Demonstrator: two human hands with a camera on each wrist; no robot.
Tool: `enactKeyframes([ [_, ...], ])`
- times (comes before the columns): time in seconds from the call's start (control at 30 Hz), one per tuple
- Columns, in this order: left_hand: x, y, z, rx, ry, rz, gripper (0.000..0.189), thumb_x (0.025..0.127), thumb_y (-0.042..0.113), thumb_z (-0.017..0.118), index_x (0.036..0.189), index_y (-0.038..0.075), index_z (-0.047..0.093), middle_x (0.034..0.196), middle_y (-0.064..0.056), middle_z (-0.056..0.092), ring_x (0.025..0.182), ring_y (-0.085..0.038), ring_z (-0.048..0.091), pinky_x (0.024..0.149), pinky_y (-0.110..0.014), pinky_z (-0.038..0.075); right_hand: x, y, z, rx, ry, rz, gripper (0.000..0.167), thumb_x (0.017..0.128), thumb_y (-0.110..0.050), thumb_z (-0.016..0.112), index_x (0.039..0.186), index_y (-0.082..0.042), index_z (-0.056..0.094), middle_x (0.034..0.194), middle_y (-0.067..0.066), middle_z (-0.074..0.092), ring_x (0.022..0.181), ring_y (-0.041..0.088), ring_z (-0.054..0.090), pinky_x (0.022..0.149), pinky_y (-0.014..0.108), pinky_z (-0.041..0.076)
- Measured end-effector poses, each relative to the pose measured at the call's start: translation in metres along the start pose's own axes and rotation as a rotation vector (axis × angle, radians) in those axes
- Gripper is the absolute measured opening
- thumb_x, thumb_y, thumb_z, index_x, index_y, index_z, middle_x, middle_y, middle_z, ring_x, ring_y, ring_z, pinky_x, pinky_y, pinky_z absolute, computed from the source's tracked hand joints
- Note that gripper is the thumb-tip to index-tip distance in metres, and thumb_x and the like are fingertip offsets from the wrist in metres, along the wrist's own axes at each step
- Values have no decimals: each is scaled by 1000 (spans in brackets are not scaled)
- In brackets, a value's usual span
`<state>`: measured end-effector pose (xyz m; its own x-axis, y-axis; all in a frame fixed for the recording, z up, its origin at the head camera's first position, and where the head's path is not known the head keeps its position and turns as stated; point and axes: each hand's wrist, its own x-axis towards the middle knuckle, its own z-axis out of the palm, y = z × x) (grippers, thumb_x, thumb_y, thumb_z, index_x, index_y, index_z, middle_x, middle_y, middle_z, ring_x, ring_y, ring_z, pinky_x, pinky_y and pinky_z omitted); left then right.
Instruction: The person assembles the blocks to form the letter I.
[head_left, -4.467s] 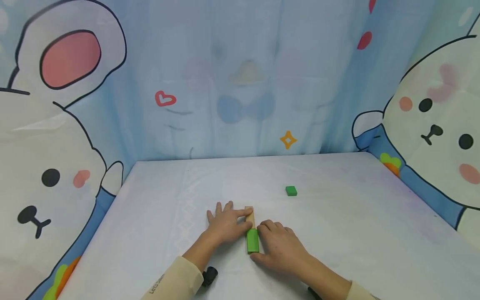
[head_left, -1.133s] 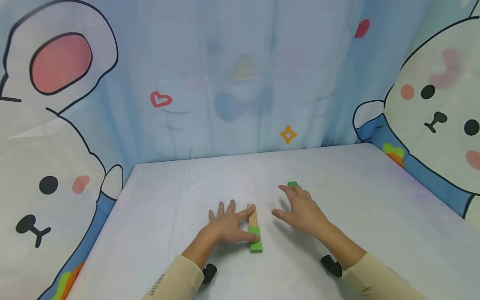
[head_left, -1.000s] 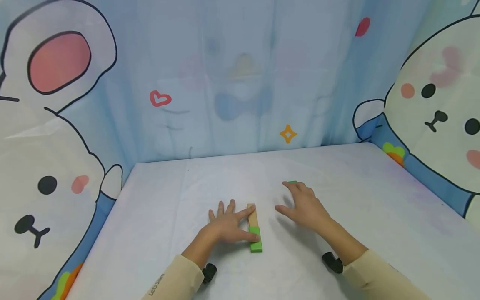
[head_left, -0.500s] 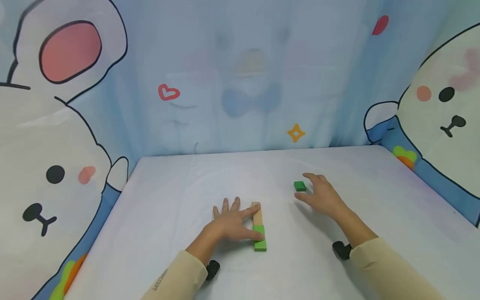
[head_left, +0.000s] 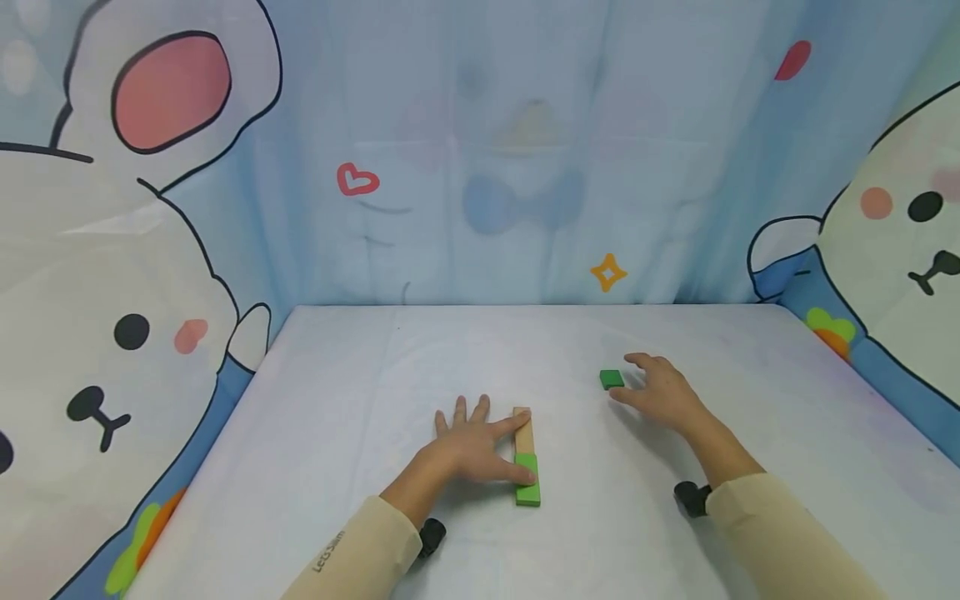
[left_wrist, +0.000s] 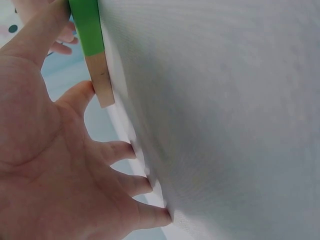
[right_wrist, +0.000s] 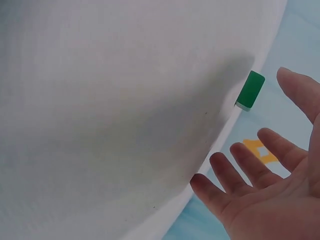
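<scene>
My left hand [head_left: 471, 451] rests with spread fingers on the white table. Its index fingertip touches a bare wood block [head_left: 524, 439], and the thumb lies on a bright green block [head_left: 528, 497]. These two blocks stand end to end in one line, as the wood block [left_wrist: 103, 82] and green block [left_wrist: 88, 27] in the left wrist view confirm. Over the table's far right part hovers my right hand [head_left: 665, 397], fingers extended and holding nothing. Just left of its thumb and fingertips sits a small darker green block [head_left: 611, 379], seen also as the green block [right_wrist: 251, 90] in the right wrist view.
A white cloth covers the table [head_left: 375, 367]. Behind it hangs a light blue curtain [head_left: 420, 250] with cartoon prints, and printed panels stand at both sides. Black wrist cameras, left camera [head_left: 432, 537] and right camera [head_left: 692, 498], sit under the forearms.
My right hand has left the green block by the left hand and reached over to the far small green block. My left thumb has come onto the bright green block. The head view has shifted slightly.
</scene>
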<state>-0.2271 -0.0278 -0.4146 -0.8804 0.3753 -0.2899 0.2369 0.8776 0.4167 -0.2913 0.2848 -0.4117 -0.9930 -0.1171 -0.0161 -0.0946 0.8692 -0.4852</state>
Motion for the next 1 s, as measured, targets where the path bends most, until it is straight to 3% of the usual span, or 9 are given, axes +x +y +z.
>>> enactKeyframes([
  [0.47, 1, 2, -1, 30, -2, -10, 89, 82, 73, 70, 159, 53, 30, 175, -13, 9, 160, -45, -1, 123, -71, 2, 9, 11, 0, -7, -33, 8, 68, 96, -29, 69, 148, 7, 45, 151, 42, 36, 139, 60, 34, 112, 71, 33],
  [0.67, 2, 1, -2, 33, 2, -15, 89, 81, 74, 70, 158, 53, 30, 175, -12, 10, 160, -44, -1, 123, -70, 3, 13, 13, 1, -5, -29, -25, 58, 95, -24, 68, 143, 6, 52, 149, 42, 38, 140, 61, 32, 114, 72, 30],
  [1.0, 2, 1, -1, 31, -1, -25, 89, 81, 73, 71, 158, 53, 31, 175, -12, 10, 161, -43, 0, 123, -70, 2, 16, 14, 3, -45, -15, -46, 49, 95, -19, 70, 137, 6, 59, 145, 41, 44, 137, 61, 37, 112, 71, 33],
])
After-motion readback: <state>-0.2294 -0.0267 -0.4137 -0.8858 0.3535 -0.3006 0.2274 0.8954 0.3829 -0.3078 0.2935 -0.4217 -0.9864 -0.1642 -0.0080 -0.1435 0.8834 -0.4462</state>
